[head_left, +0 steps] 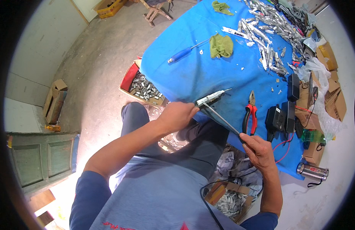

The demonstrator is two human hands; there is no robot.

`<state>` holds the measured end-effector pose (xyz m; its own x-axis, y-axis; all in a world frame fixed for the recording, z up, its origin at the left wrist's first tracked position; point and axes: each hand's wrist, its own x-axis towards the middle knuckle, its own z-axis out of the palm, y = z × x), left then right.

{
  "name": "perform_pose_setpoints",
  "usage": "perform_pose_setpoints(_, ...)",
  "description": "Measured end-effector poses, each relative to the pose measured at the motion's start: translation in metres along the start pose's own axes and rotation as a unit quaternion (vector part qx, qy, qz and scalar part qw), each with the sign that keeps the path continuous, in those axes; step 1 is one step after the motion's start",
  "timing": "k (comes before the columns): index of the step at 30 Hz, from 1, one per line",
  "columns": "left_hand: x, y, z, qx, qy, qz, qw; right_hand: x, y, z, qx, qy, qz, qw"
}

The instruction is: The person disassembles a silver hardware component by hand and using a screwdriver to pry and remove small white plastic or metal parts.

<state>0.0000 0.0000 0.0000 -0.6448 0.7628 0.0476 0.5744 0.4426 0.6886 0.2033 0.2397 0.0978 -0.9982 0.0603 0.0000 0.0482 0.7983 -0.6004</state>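
Red script, there it is, running along the shirt [154,199], well below the grip of the left hand [179,117], a red pointed mark [184,227] just right of it, the lettering cut by the lower edge! Over to the steel flask [321,173], right of and below the right hand [258,149]: a red label [314,169] with pale characters, too small to make out! And up beyond that same hand, far right, dark print on the cardboard [336,103], bent and blurred, wording unclear!
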Motion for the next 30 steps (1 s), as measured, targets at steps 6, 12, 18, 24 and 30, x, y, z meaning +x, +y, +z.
perform_pose_setpoints(6,-0.001,0.000,-0.006,0.011,-0.010,-0.017,1.000,0.008,-0.003,0.002,0.019,-0.007,0.002,1.000)
perform_pose_setpoints(12,-0.002,-0.002,-0.002,0.016,-0.007,-0.009,1.000,0.012,0.001,-0.011,0.089,-0.027,0.036,0.995)
perform_pose_setpoints(18,0.001,0.006,-0.003,0.002,-0.016,-0.030,0.999,0.013,0.000,-0.026,0.060,-0.047,0.057,0.995)
perform_pose_setpoints(24,0.001,0.008,0.000,-0.002,-0.015,-0.042,0.999,0.010,0.005,-0.022,0.072,-0.038,0.045,0.996)
perform_pose_setpoints(30,0.001,0.008,0.000,-0.009,-0.005,-0.038,0.999,0.012,0.006,-0.020,0.075,-0.046,0.047,0.995)
